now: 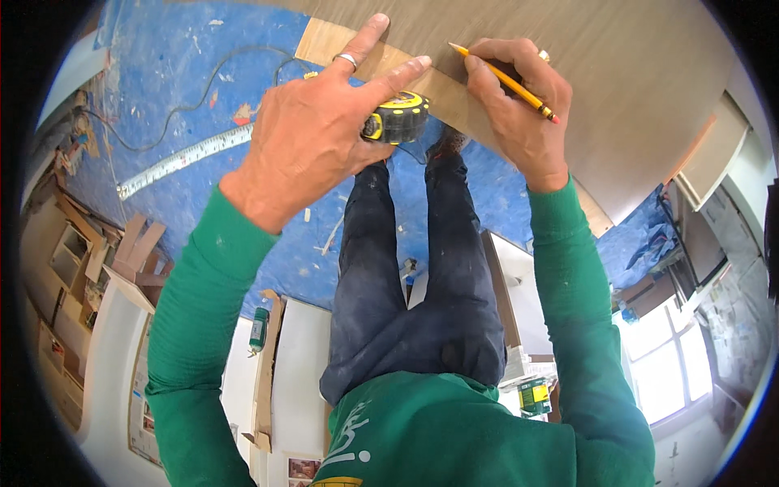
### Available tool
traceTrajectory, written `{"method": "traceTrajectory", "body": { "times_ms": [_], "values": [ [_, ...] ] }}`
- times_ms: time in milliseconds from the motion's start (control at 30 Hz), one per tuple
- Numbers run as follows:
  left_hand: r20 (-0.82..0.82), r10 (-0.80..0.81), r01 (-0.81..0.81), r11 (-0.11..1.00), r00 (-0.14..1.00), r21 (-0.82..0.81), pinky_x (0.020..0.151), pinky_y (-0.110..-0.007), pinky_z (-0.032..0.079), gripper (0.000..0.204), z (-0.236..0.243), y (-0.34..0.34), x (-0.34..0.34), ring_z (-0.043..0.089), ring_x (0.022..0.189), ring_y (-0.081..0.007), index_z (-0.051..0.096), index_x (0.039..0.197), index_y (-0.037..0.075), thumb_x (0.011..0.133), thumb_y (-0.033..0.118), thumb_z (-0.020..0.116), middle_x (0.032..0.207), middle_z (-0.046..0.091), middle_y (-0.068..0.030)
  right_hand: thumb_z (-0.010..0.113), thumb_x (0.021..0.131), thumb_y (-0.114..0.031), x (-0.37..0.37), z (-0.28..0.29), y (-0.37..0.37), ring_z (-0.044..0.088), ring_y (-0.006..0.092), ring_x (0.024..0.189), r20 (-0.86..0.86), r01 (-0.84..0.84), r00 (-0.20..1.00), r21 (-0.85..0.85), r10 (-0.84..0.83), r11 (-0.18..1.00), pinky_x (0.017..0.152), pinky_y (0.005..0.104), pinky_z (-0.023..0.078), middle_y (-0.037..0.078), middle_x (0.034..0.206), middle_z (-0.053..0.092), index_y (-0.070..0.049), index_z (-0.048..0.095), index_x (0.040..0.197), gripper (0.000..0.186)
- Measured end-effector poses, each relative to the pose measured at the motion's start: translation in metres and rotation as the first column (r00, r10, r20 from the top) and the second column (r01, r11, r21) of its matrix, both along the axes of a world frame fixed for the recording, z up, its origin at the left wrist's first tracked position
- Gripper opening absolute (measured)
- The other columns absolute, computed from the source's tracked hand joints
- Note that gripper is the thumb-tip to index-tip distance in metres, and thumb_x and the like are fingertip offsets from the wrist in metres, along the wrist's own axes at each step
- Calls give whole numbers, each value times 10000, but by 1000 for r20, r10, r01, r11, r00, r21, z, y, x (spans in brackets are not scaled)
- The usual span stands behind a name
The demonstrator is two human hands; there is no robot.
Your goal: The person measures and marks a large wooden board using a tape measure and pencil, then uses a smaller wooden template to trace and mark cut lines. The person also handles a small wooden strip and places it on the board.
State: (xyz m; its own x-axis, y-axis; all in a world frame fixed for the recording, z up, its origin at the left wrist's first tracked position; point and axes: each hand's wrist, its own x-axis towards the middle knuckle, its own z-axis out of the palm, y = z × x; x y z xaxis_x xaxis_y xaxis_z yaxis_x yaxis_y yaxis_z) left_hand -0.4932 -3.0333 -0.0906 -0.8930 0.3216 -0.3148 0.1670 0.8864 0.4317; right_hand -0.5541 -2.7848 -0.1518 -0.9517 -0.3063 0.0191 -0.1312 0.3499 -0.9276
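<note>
My left hand [312,142] grips a black and yellow tape measure [399,122], with two fingertips over the edge of a grey-brown wood-grain board [625,89] and its pale wooden strip [324,40]. A length of white tape blade [178,158] shows to the left of that hand, partly hidden by it. My right hand [527,109] holds a yellow pencil [507,81] between closed fingers, its tip at the board's surface a little right of my left fingertips.
A blue floor covering [154,65] with scraps and a dark cable [166,126] lies below. Cut wood pieces [138,247] are at left, a green cylinder [258,329] and white panels [296,365] by my legs, a green-yellow can [534,396] lower right. A bright window [661,357] shows at right.
</note>
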Motion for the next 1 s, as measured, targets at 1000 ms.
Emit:
{"method": "traceTrajectory", "body": {
  "times_ms": [1000],
  "values": [
    [270, 117, -80, 987, 956, -142, 807, -510, 641, 879, 56, 36, -27, 791, 975, -428, 591, 1556, 235, 766, 387, 944, 1752, 340, -242, 825, 915, -99, -8, 30, -3, 690, 280, 826, -82, -29, 996, 105, 38, 994, 733, 407, 550, 95, 871, 736, -62, 752, 965, 96]
  ]
}}
